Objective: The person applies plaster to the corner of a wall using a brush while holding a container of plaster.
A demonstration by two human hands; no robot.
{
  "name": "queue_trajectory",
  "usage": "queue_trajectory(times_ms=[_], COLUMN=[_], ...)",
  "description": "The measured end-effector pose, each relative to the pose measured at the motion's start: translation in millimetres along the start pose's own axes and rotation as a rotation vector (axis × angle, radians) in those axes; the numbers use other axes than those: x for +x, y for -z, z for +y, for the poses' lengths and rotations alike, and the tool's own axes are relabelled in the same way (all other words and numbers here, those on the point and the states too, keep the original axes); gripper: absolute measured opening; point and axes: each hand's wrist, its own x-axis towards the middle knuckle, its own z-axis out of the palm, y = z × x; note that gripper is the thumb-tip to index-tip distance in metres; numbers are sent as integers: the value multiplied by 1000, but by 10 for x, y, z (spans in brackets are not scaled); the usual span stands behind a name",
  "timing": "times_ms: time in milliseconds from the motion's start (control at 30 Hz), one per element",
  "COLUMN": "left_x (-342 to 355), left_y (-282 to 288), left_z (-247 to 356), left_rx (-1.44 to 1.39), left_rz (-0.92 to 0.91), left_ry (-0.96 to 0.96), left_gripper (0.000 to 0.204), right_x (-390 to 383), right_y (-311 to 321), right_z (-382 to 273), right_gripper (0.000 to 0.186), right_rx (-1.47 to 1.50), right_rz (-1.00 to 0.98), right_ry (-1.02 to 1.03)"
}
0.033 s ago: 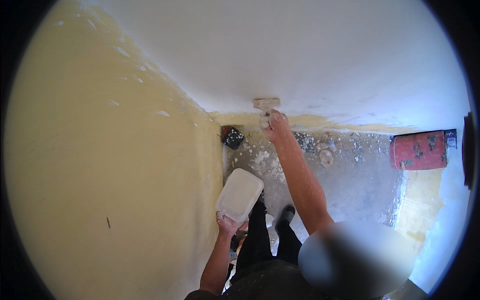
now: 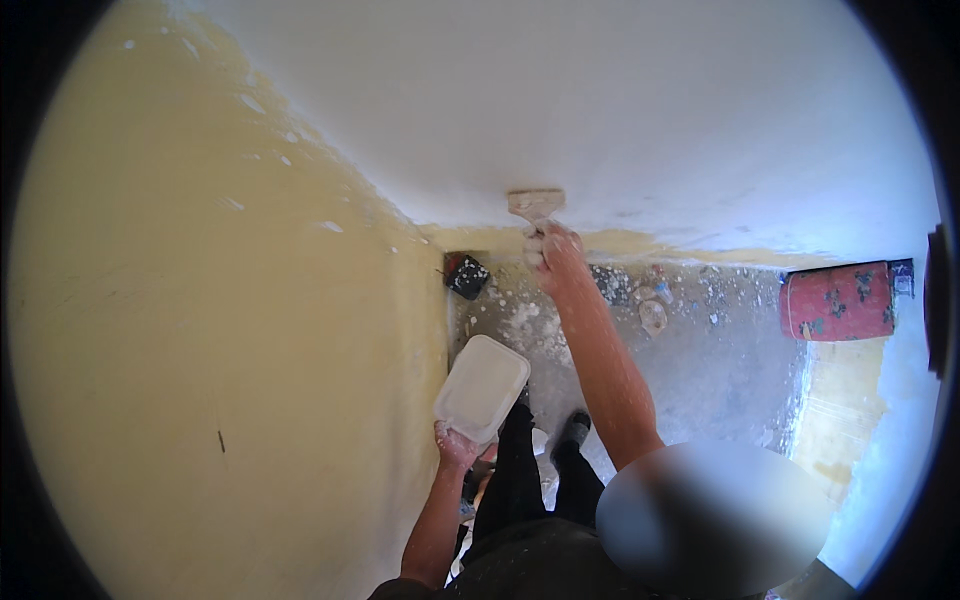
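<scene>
My right hand, dusted with white, is closed around the handle of a putty knife. Its wide blade is caked with white and lies against the lower part of the white-coated wall, just above a yellow strip at the base. My left hand grips the near edge of a pale rectangular plastic tub, tilted in front of my legs. The inside of the tub looks whitish; how much it holds I cannot make out. The fingers under the tub are hidden.
At left stands a yellow wall with white spatters near the corner. A black container sits in that corner on the splattered grey floor. A clear plastic bag or wrapper lies farther right, and a red patterned bundle at far right.
The putty knife has slid slightly up the wall, and more of its blade face shows. My left hand and the tub have barely shifted.
</scene>
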Motion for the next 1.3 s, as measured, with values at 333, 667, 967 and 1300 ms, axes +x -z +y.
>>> queue_trajectory(times_ms=[333, 667, 967, 1300], left_x=[-34, -61, -20, 42], left_y=[-35, 664, 243, -19], left_z=[-52, -78, -106, -164], left_rx=[2, -15, 103, 49], left_rz=[-41, -6, -4, -72], left_ry=[5, 21, 0, 117], left_gripper=[57, 61, 62, 65], right_x=[-151, 1273, 1329, -946], right_y=[476, 1795, 1760, 573], right_z=[134, 1472, 465, -554], right_gripper=[20, 25, 14, 19], right_rx=[-205, -244, -185, -326], right_rz=[-244, 57, 82, -47], right_ry=[371, 130, 69, 468])
